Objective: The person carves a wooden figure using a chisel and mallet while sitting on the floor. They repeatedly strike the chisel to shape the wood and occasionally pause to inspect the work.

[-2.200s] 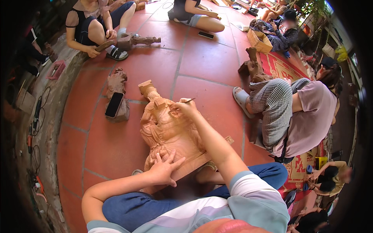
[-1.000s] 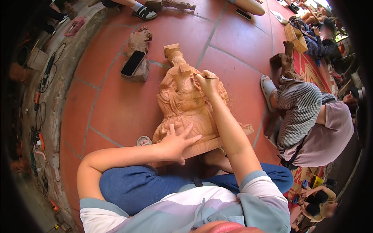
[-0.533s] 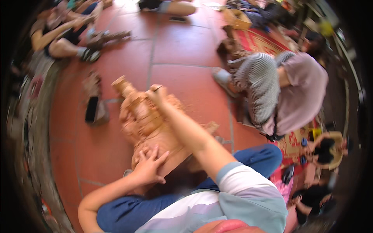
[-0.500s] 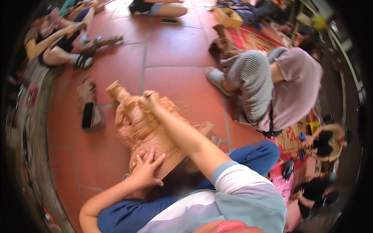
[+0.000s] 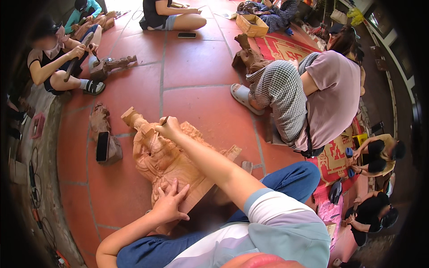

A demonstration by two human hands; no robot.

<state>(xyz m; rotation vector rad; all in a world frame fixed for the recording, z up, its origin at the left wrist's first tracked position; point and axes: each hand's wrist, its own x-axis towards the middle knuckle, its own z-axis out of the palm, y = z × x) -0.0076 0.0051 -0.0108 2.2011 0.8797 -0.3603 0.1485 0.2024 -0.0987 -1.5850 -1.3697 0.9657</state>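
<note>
A carved wooden figure [image 5: 154, 154], pale orange-brown with deep folds, lies tilted in front of my crossed legs, its narrow top toward the far left. My left hand [image 5: 170, 202] rests on its wide near end with the fingers spread. Over the upper part of the carving, my right hand [image 5: 170, 128] is closed around a slim tool [image 5: 165, 120]. Only a dark end of that tool sticks out of the fist, so its exact kind is hidden. My right forearm crosses above the carving's right side and covers part of it.
Left of the carving, a phone [image 5: 102, 146] leans on a dark brown wooden block [image 5: 114, 152]. Close at right sits a person in checked trousers [image 5: 286, 89] beside another carving [image 5: 250, 58]. More people work around the tiled floor [image 5: 196, 105]. A wooden box [image 5: 252, 26] stands far off.
The view has tilted, so the scene sits lower in the picture and looks sharper. My right fist has shifted slightly left over the carving. My left hand stays on its near end.
</note>
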